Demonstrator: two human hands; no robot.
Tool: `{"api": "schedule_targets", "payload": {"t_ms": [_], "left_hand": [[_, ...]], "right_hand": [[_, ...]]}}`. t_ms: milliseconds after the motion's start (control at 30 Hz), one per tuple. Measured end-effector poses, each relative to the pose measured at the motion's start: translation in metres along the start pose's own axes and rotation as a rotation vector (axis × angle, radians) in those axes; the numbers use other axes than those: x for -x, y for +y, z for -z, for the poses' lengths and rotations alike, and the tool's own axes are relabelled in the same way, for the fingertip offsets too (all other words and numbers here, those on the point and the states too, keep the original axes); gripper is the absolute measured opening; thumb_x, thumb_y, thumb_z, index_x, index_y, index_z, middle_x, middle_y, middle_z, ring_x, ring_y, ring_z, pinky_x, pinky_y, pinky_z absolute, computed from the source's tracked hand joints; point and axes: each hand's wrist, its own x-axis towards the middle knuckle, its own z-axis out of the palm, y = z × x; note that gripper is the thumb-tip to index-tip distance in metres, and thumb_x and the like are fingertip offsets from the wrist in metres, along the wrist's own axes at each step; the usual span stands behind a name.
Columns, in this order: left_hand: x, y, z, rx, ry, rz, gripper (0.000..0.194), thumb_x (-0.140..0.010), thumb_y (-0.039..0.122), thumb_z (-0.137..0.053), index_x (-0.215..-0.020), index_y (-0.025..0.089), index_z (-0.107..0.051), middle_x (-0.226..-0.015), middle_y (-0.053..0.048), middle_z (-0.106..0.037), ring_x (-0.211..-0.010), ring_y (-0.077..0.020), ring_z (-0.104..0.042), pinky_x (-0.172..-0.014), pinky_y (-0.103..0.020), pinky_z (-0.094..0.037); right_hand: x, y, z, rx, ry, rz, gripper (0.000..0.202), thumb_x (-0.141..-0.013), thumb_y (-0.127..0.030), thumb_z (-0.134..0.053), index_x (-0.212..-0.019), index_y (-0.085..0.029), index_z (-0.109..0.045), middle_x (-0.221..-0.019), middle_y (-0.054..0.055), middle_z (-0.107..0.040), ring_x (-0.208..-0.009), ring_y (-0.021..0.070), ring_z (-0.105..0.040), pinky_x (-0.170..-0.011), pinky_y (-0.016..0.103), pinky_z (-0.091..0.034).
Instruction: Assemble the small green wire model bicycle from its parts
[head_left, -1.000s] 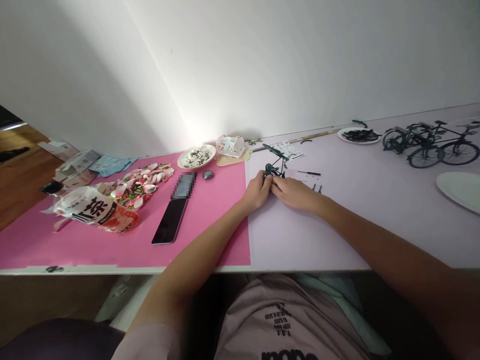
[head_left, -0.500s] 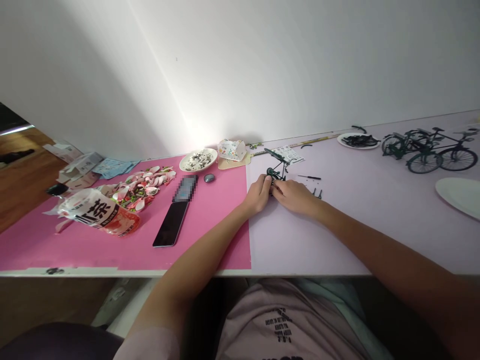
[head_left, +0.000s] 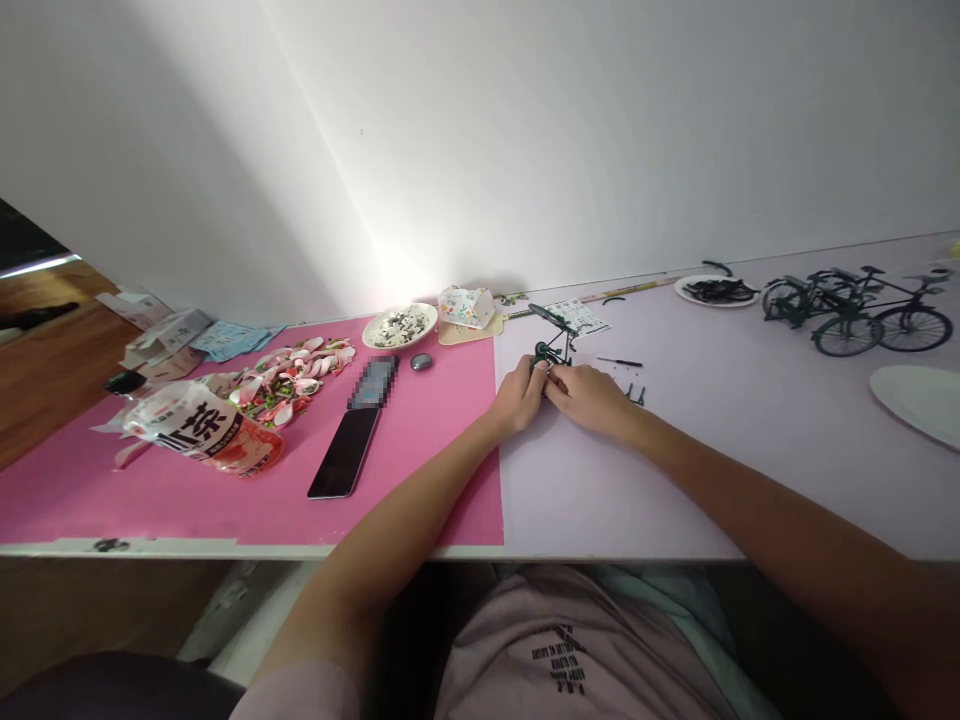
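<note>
Close together over the pale part of the table, both my hands grip a dark green model bicycle [head_left: 553, 350] that is partly built. My left hand [head_left: 520, 392] closes on its near left side, thumb uppermost. From the right, my right hand [head_left: 581, 392] pinches the near end, fingertips almost touching the left thumb. The held end is hidden by my fingers; the frame and a wheel show beyond them. Just right of my hands lie a small screwdriver [head_left: 621, 362] and a small dark forked part [head_left: 636, 395].
Finished model bicycles [head_left: 862, 305] stand at right, near a plate of black parts [head_left: 716, 290] and a white plate [head_left: 919, 400]. An instruction sheet [head_left: 581, 316] lies behind my hands. Leftward are a folding phone [head_left: 345, 450], a bottle [head_left: 206, 430] and a plate of small pieces [head_left: 400, 326].
The view has shifted slightly, so everything sits a little lower. Both hands keep their hold on the model bicycle, with only a small shift of the fingers.
</note>
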Motion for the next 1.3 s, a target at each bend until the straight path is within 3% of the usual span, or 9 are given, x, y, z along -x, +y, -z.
{"api": "schedule_targets", "payload": {"t_ms": [367, 967, 1300], "left_hand": [[0.0017, 0.0018, -0.0008, 0.012, 0.014, 0.010, 0.020, -0.107, 0.040, -0.039, -0.094, 0.025, -0.041, -0.081, -0.001, -0.063, -0.078, -0.0206, -0.063, -0.074, -0.031, -0.044], [0.0024, 0.0010, -0.0028, 0.013, 0.040, 0.008, 0.020, -0.108, 0.041, -0.035, -0.097, 0.025, -0.039, -0.076, -0.002, -0.062, -0.072, -0.0220, -0.063, -0.073, -0.033, -0.046], [0.0016, -0.0020, -0.0042, 0.012, 0.040, -0.016, 0.020, -0.108, 0.041, -0.034, -0.097, 0.025, -0.039, -0.079, -0.003, -0.063, -0.074, -0.0224, -0.064, -0.073, -0.033, -0.046]], "right_hand": [[-0.0013, 0.0036, -0.0042, -0.057, 0.051, 0.024, 0.034, -0.103, -0.038, -0.043, -0.081, -0.022, -0.061, -0.076, 0.005, -0.070, -0.065, 0.0187, -0.058, -0.059, 0.028, -0.033], [-0.0003, 0.0007, -0.0036, -0.106, 0.122, 0.004, 0.027, -0.098, -0.034, -0.044, -0.079, -0.023, -0.060, -0.076, 0.005, -0.068, -0.066, 0.0197, -0.057, -0.060, 0.029, -0.032], [-0.0005, 0.0007, -0.0001, -0.100, 0.103, 0.014, 0.034, -0.098, -0.033, -0.040, -0.067, -0.023, -0.048, -0.069, 0.004, -0.063, -0.062, 0.0181, -0.051, -0.058, 0.029, -0.029]]}}
